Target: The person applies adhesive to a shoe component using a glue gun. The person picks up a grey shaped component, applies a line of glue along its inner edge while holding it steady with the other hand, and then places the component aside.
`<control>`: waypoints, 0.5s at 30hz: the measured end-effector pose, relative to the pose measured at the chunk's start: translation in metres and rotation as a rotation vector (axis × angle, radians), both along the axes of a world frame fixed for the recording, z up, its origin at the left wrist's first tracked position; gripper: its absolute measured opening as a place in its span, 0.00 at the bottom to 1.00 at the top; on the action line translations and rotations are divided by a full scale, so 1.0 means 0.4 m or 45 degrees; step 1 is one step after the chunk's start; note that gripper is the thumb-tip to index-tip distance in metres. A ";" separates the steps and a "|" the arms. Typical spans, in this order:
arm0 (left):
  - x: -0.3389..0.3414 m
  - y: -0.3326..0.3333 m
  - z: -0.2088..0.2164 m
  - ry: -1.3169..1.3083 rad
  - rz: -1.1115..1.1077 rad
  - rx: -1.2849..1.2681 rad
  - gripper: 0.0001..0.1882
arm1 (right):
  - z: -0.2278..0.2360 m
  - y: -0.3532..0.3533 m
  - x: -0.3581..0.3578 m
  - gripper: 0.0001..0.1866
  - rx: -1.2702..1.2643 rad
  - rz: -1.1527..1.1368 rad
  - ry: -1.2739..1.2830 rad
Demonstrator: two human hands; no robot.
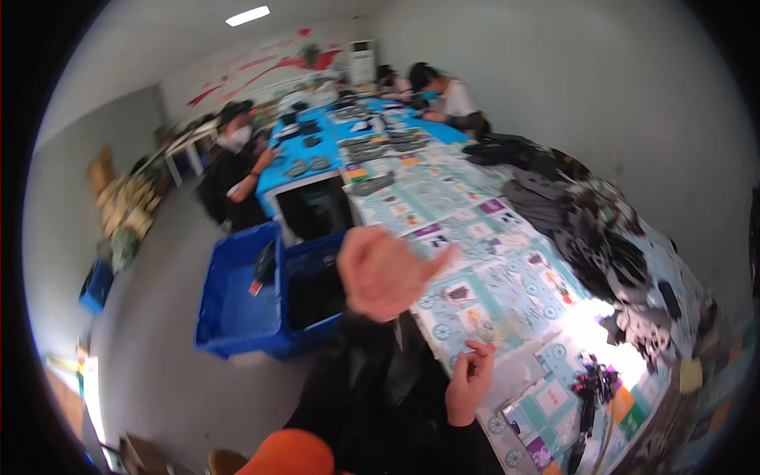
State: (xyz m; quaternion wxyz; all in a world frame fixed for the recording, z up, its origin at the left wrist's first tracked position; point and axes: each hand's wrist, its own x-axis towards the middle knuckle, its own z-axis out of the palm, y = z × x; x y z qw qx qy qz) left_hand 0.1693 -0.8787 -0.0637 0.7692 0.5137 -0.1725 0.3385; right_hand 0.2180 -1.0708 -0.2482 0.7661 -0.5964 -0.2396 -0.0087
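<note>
My left hand (381, 273) is raised over the near left edge of the table (455, 273), beside the blue bins. It is smeared by motion; its thumb points right, and I cannot make out its other fingers or anything in them. Lower and to the right, my right hand (471, 384) hovers at the table's near edge, fingers loosely bent and partly apart, with nothing visible in it. Closest to it on the right lies a dark handheld tool (587, 396) with a cord, on a patterned sheet.
Dark grey fabric pieces (566, 222) are heaped along the table's right side. A blue bin (241, 297) holding a dark item stands left, against another with dark contents (313, 297). A masked person (237, 174) stands beyond; others sit at the far blue tabletop (313, 162).
</note>
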 end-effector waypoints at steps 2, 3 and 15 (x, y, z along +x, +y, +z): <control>0.062 -0.008 0.074 -0.051 0.465 0.688 0.19 | -0.004 -0.002 -0.004 0.12 -0.093 0.019 0.029; 0.103 -0.005 0.111 -0.059 1.084 1.081 0.14 | -0.004 -0.003 -0.009 0.12 -0.097 0.035 0.016; 0.152 0.490 0.350 0.879 2.559 2.350 0.10 | -0.013 0.006 -0.027 0.06 -0.299 -0.153 -0.163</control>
